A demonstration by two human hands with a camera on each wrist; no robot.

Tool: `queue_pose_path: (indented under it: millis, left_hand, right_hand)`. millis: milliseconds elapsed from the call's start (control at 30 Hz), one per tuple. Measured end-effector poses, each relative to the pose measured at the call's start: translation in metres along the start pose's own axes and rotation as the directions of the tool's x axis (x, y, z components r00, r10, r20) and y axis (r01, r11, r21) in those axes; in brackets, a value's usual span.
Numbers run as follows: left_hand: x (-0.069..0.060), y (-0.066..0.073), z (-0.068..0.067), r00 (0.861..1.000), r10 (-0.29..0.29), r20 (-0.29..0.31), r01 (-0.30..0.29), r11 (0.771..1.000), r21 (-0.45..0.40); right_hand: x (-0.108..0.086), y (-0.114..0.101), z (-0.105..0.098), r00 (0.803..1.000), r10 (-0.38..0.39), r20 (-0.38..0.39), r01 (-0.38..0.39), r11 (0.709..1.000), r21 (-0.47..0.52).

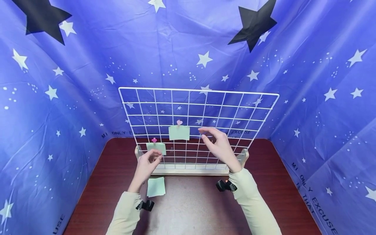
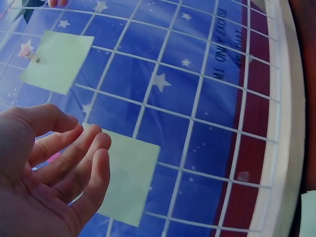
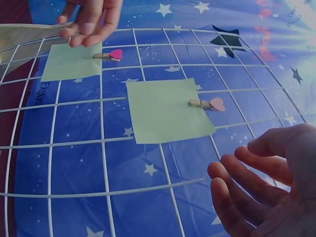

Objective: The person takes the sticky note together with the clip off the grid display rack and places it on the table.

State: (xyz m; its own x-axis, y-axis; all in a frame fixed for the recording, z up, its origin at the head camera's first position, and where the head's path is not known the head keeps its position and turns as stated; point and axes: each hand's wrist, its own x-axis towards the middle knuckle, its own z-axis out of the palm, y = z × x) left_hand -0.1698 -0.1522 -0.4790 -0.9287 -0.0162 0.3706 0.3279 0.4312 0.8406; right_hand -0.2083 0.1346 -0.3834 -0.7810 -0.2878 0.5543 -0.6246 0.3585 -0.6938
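A white wire grid [image 1: 199,91] stands upright in a wooden stand [image 1: 191,171]. Two pale green paper notes hang on it. A light pink heart clothespin [image 3: 212,104] holds the upper note [image 1: 179,133] near the middle; the lower-left note [image 3: 71,64] hangs from a deeper pink heart clothespin [image 3: 114,55]. My left hand [image 1: 148,161] is in front of the lower note, fingers loosely bent and nothing held; whether it touches the paper I cannot tell. To the right of the upper note, my right hand [image 1: 218,143] hovers with relaxed fingers and nothing between them.
A small stack of pale green notes [image 1: 156,187] lies on the reddish-brown table [image 1: 191,209], in front of the stand's left part. Blue star-patterned cloth [image 1: 158,58] surrounds the table at the back and sides. A black camera is strapped to each wrist.
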Motion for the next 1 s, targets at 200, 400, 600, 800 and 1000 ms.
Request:
queue_pose_path:
  millis: [200,400,600,800,1000]
  left_hand:
    - [0.009,0.012,0.002,0.999,0.03,0.011,-0.03,0.999,-0.035]
    - [0.024,0.025,0.002,0.995,0.095,-0.008,-0.096,0.994,-0.055]
    - [0.035,0.037,0.006,0.994,0.095,-0.05,-0.1,0.991,-0.087]
    - [0.039,0.072,0.003,0.992,0.107,-0.061,-0.113,0.988,-0.103]
    - [0.043,0.089,0.001,0.986,0.139,-0.093,-0.147,0.986,-0.08]
  right_hand:
    - [0.009,-0.001,0.006,0.998,-0.063,0.007,0.063,0.997,-0.039]
    - [0.019,-0.001,0.014,0.992,-0.124,0.011,0.125,0.991,-0.051]
    - [0.026,-0.004,0.023,0.989,-0.145,0.029,0.146,0.988,-0.041]
    - [0.031,-0.007,0.03,0.99,-0.138,0.032,0.139,0.99,-0.035]
    - [0.037,-0.008,0.037,0.99,-0.142,-0.001,0.142,0.989,-0.038]
